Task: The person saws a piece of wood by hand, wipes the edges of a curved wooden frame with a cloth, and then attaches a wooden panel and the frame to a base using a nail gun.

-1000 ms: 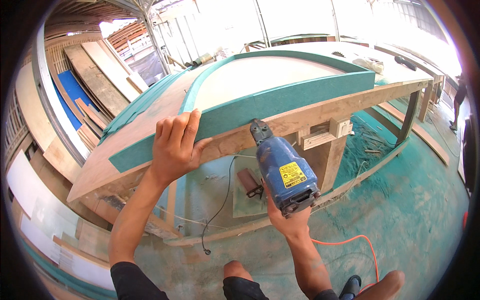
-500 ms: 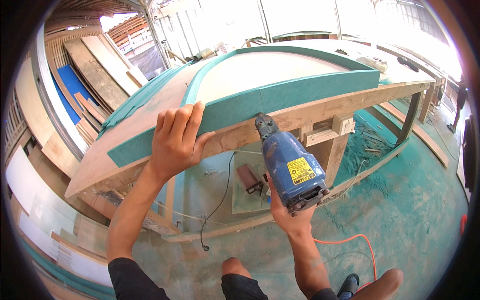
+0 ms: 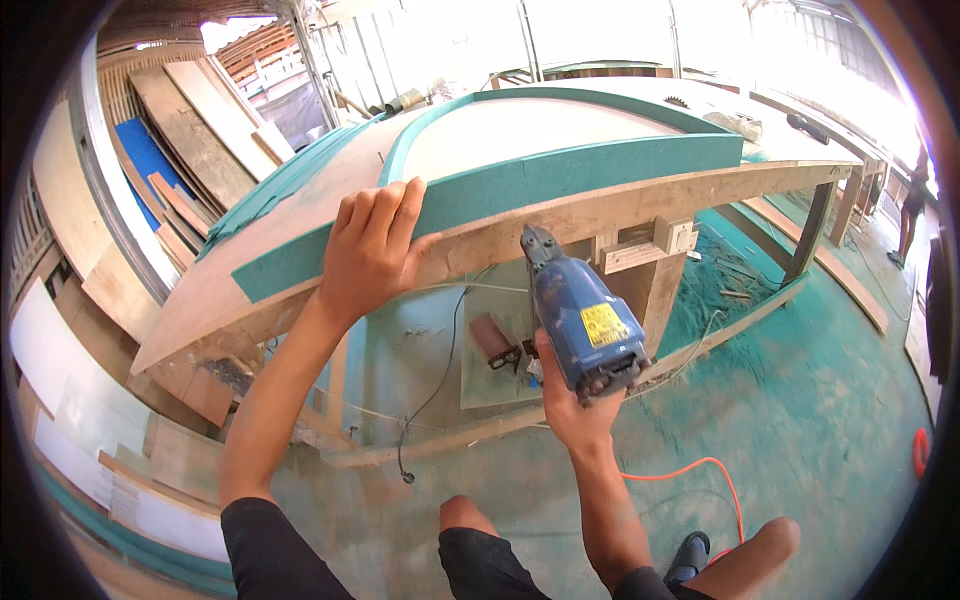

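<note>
My left hand [image 3: 375,245] grips the near green strip [image 3: 480,195] of a curved frame, with its fingers over the top edge and its thumb along the front face. This strip stands on edge on a pale board on the wooden workbench. In my right hand [image 3: 578,415] is a blue nail gun [image 3: 588,315] with a yellow label. Its dark nose points up toward the bench edge, a little below the green strip and apart from it. The nail gun's body hides most of my right fingers. A curved green strip [image 3: 405,135] runs back from beside my left hand.
More green strips [image 3: 270,195] lie along the bench's left side. Wooden boards [image 3: 190,125] lean at the left. An orange hose [image 3: 705,462] curves across the floor near my foot. Under the bench lie a black cable [image 3: 445,385] and green shavings [image 3: 715,290]. A person [image 3: 910,210] stands far right.
The nail gun's nose has drawn away from the green strip, leaving a wider gap below it. My left hand keeps its grip, while the whole view has shifted slightly.
</note>
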Action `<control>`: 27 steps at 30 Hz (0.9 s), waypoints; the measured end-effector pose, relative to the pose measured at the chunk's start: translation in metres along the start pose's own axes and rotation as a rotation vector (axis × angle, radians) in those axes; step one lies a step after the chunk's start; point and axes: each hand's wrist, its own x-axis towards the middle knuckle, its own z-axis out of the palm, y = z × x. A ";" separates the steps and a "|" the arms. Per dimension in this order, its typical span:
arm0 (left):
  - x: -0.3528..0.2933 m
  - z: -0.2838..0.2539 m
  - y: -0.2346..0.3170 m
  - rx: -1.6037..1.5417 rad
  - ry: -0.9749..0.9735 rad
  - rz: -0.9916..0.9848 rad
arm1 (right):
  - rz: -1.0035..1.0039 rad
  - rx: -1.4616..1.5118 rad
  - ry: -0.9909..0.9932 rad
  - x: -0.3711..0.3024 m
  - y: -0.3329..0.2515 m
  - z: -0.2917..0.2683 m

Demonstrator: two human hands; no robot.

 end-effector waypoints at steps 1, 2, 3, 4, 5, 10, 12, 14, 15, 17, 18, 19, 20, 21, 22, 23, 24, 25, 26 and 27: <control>-0.001 0.001 0.001 0.003 0.012 0.017 | 0.006 0.006 -0.013 -0.001 -0.002 0.001; 0.000 0.001 0.000 0.015 0.030 0.028 | 0.006 0.013 -0.027 0.000 -0.005 0.001; 0.000 0.001 -0.002 0.028 0.048 0.039 | 0.008 0.019 -0.042 -0.001 -0.008 0.001; -0.005 0.001 -0.005 0.051 0.025 0.040 | -0.009 -0.014 -0.058 -0.003 -0.011 0.000; -0.007 -0.002 -0.009 0.060 0.033 0.053 | -0.018 -0.026 -0.066 -0.004 -0.014 -0.001; -0.026 -0.011 -0.025 0.066 0.093 0.040 | -0.052 -0.070 -0.089 -0.007 -0.029 -0.014; -0.030 -0.016 -0.026 0.047 0.089 0.001 | -0.053 -0.057 -0.099 -0.007 -0.032 -0.014; -0.031 -0.018 -0.026 0.007 0.062 -0.038 | -0.057 -0.029 -0.124 -0.006 -0.033 -0.014; -0.030 -0.018 -0.026 -0.024 0.037 -0.059 | -0.058 -0.008 -0.145 -0.006 -0.034 -0.014; -0.027 -0.018 -0.028 -0.070 0.019 -0.067 | 0.002 0.063 -0.099 -0.011 -0.037 -0.007; -0.025 -0.019 -0.030 -0.086 0.026 -0.055 | 0.032 0.098 -0.074 -0.012 -0.038 -0.004; -0.026 -0.019 -0.031 -0.101 0.032 -0.043 | 0.011 0.071 -0.094 -0.012 -0.038 -0.004; -0.025 -0.020 -0.032 -0.097 0.033 -0.036 | -0.014 0.046 -0.109 -0.011 -0.039 -0.004; -0.025 -0.021 -0.032 -0.093 0.034 -0.030 | -0.038 0.022 -0.124 -0.009 -0.040 -0.003; -0.024 -0.021 -0.032 -0.089 0.035 -0.024 | -0.055 0.022 -0.114 -0.006 -0.042 -0.003; -0.023 -0.022 -0.032 -0.094 0.032 -0.027 | -0.062 0.025 -0.099 -0.004 -0.045 -0.001; -0.021 -0.022 -0.031 -0.099 0.030 -0.030 | -0.070 0.026 -0.084 -0.002 -0.047 0.000; -0.019 -0.022 -0.031 -0.106 0.029 -0.033 | -0.095 -0.039 -0.097 -0.001 -0.045 0.001; -0.020 -0.020 -0.031 -0.112 0.032 -0.032 | -0.113 -0.104 -0.107 -0.003 -0.041 0.002; -0.021 -0.019 -0.032 -0.120 0.036 -0.030 | -0.087 -0.083 -0.097 -0.002 -0.040 0.005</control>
